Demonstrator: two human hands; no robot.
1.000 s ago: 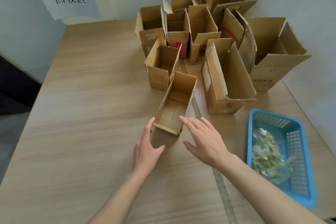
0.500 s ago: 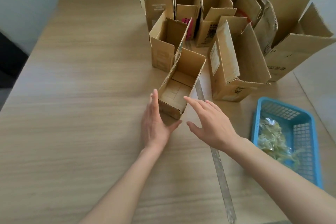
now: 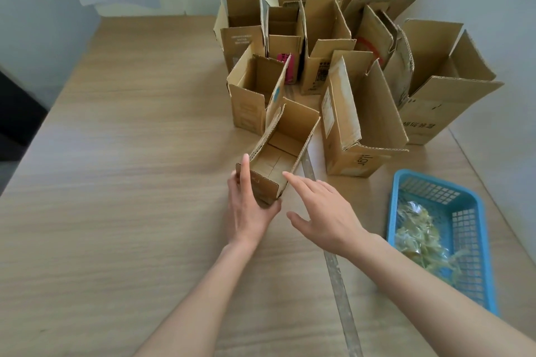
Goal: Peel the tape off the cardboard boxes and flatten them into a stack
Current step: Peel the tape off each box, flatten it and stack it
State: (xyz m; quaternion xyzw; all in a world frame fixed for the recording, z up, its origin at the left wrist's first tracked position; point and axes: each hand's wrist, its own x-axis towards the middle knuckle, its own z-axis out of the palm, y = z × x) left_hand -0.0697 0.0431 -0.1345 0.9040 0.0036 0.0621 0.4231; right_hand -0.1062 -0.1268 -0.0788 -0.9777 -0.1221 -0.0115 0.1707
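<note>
Left hand (image 3: 246, 211) gripped small open brown cardboard box (image 3: 282, 151); right hand (image 3: 324, 211) open beside it—should steady both walls.

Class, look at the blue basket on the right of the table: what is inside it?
The blue basket holds a heap of crumpled, yellowish clear tape strips. Bare mesh floor shows at its far end and right side. Whatever lies under the heap is covered.
</note>
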